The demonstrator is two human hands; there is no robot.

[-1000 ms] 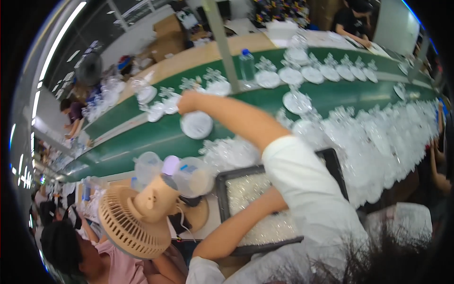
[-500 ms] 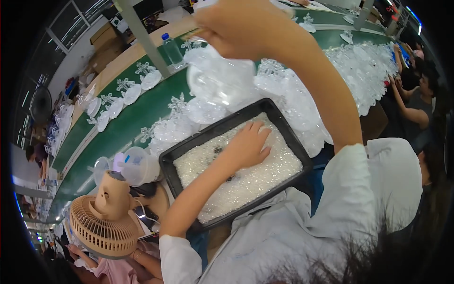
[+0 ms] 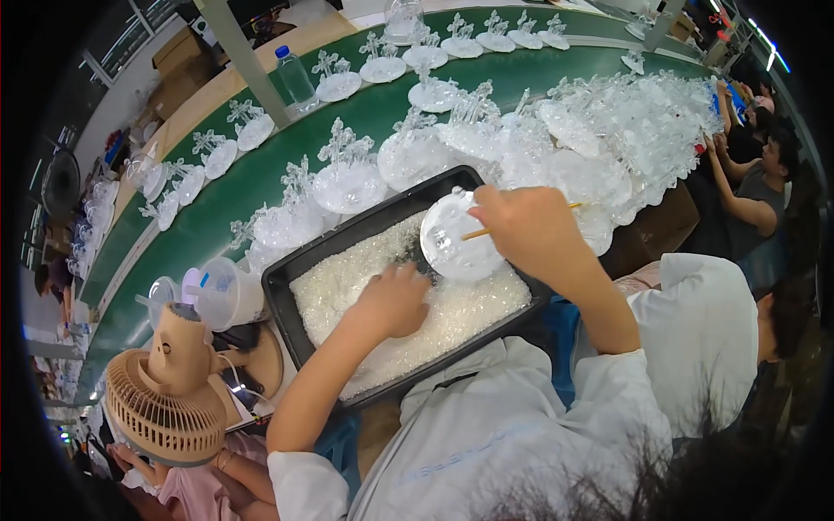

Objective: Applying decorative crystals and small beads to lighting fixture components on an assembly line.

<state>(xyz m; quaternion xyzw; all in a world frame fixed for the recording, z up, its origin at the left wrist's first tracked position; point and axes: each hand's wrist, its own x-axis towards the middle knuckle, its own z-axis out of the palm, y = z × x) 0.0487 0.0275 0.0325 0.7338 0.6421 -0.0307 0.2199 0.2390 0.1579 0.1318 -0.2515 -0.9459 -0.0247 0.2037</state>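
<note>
Chg: over the black tray (image 3: 280,304), your R arm (image 3: 599,300) is now lowered, and the white disc (image 3: 456,245) is above the tray's far R portion. For the work in hand, this brings disc, tray & both hands into one zone.

Layout, largest first:
Green belt (image 3: 184,241): runs past the tray's far side; clear ornaments (image 3: 625,122) are heaped alongside, to the tray's R.
Tray: holds a bed of whitish beads (image 3: 473,308); a dark patch shows nr. the disc, so the layer is prob. thin there.
R hand (image 3: 532,230): fingers closed on the disc's rim. Same hand also carries a thin tan stick (image 3: 473,234), its tip lying across the disc in view. Disc looks tilted & clear of the beads; exact gap can't be told.
L hand (image 3: 395,302): fingers bent, partly spread, tips down in the beads nr. tray ctr. Can't tell if they have hold of any.

Diff vs. 0.5 s earlier: your R arm was raised high, disc blurred, farther from you; now lower & sharper. Your L hand lay flatter, nearer the tray's far end; now it's drawn back toward ctr., fingers more curled. Stick was a blur; now legible.
</note>
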